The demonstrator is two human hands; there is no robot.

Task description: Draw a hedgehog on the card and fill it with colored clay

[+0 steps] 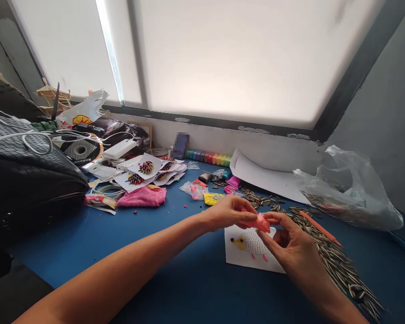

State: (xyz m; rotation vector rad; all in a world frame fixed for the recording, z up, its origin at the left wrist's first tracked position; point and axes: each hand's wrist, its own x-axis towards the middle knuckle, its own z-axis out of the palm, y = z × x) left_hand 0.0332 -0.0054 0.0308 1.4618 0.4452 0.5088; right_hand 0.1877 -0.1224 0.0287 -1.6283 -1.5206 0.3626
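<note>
My left hand [230,211] and my right hand [292,240] meet over the blue table, both closed on a small coral-pink packet [262,223], apparently soft clay in clear wrap. The fingers partly cover it. Beneath them lies a white card [234,255] with a hedgehog picture. Its face is yellow clay with a black nose, its feet are pink, and short pen strokes mark the body. The card's upper right part is hidden by my hands. Striped sunflower seeds [339,265] spread in a long pile beside my right hand, with an orange stick-like tool [320,228] on them.
Small clay packets, including a yellow one [213,199], lie beyond my hands. A row of coloured clay blocks [209,157] stands by the wall. At left are a pink cloth [142,197], finished cards [146,173] and a black bag [30,171]. A plastic bag [354,193] sits right.
</note>
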